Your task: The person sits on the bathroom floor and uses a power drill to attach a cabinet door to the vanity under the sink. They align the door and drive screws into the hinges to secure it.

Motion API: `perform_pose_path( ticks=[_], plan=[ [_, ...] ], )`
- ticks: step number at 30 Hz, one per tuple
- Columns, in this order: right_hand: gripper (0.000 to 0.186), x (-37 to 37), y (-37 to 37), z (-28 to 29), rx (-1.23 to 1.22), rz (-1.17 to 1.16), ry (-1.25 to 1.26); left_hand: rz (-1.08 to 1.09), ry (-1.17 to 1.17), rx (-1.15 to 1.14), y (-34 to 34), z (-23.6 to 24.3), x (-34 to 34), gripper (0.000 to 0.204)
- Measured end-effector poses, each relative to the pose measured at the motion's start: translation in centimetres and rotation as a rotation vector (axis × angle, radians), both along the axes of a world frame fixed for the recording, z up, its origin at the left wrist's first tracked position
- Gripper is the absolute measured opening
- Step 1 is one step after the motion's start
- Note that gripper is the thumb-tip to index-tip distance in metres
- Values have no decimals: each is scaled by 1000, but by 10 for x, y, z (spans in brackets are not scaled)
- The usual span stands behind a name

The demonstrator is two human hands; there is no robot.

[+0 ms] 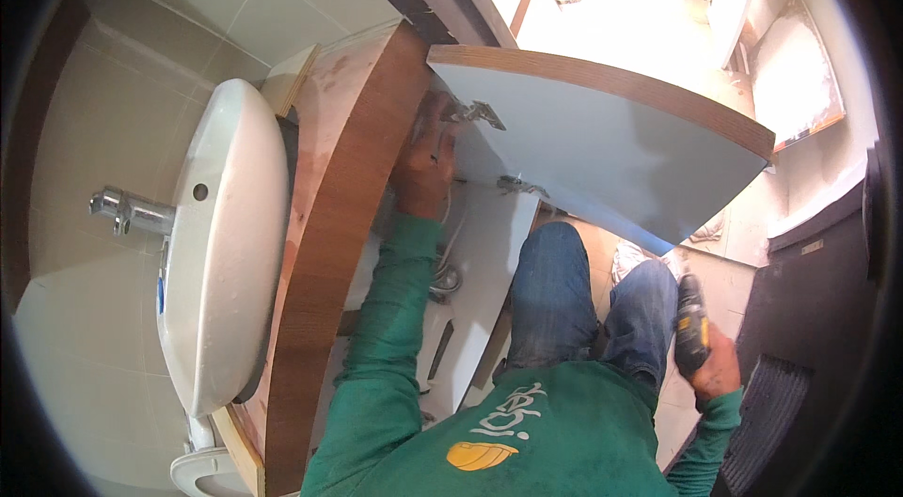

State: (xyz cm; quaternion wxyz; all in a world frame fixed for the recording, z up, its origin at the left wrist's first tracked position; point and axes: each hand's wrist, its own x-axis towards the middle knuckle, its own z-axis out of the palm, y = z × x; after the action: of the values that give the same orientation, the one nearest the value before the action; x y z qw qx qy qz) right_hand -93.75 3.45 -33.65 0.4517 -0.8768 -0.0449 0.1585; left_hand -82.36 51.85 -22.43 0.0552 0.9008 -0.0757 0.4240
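Note:
Reaching up inside the wooden vanity cabinet (324, 290), my left hand (423, 168) has its fingers bent at the upper metal hinge (478, 113), pressed to it by the cabinet's front edge. Part of those fingers is in shadow. The cabinet door (602, 135) hangs swung out, its pale inner face toward me and its brown edge upward. A second hinge (522, 185) is fixed lower on that face. Down at my right side, my right hand (719, 365) is wrapped around a black and yellow cordless drill (693, 323), which points away from me and is slightly blurred.
A white washbasin (230, 243) with a chrome tap (132, 210) stands on the cabinet top at left. Below it shows part of a toilet (207, 473). Pipes and a drain fitting (445, 281) are inside the cabinet. A dark panel (800, 328) stands at right, with a bright doorway beyond.

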Motion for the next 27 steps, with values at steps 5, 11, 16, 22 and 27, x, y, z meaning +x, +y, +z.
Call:
perform_pose_path(
  ticks=[5,11,16,22,27],
  plan=[
    [37,28,-24,-64,27,-233,-113,-54,85,-53,10,5,5,34],
    [30,32,-65,-226,137,-399,-148,-13,126,-40,6,5,-2,51],
    [30,9,-61,-283,148,-492,-155,378,161,-411,-14,-71,-61,52],
    [33,-21,-61,-311,100,-533,-152,458,482,-845,-1,-237,-107,26],
    [39,-43,-70,-295,118,-549,-125,474,464,-790,32,-298,-38,31]
  ],
)
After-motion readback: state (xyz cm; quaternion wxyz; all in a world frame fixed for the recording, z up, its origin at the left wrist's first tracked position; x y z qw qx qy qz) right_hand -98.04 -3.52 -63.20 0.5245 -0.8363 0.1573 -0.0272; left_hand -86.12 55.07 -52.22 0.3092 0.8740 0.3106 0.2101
